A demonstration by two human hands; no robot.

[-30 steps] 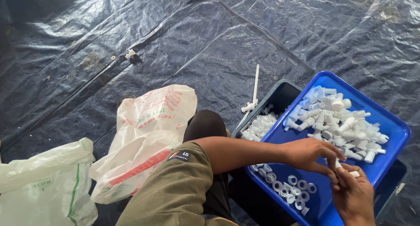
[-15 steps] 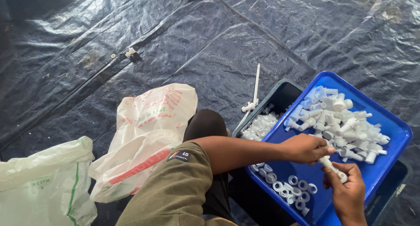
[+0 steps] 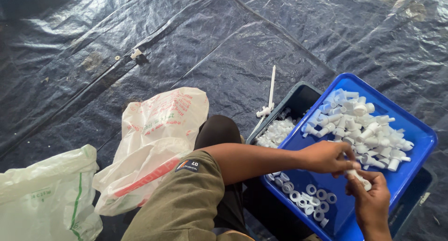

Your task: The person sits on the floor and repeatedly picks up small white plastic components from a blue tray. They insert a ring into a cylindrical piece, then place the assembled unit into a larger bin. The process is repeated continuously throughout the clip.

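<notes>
My left hand (image 3: 328, 157) and my right hand (image 3: 369, 198) meet over a blue tray (image 3: 415, 173), both pinching one small white plastic fitting (image 3: 358, 178) between the fingertips. Behind the hands, a heap of similar white fittings (image 3: 361, 129) fills the tray's far half. Several white plastic rings (image 3: 308, 199) lie in the tray's near corner. The tray rests across a dark bin (image 3: 298, 98) that holds more small white parts (image 3: 276, 132).
A white rod with a fitting on its end (image 3: 269, 94) sticks up from the dark bin. A white plastic bag with red print (image 3: 156, 143) lies left of my knee, and another with green print (image 3: 44, 194) at the lower left. Dark plastic sheeting (image 3: 186, 40) covers the floor.
My right hand rose with the white fitting toward the left hand, and both hands now hold it together, slightly higher over the tray.
</notes>
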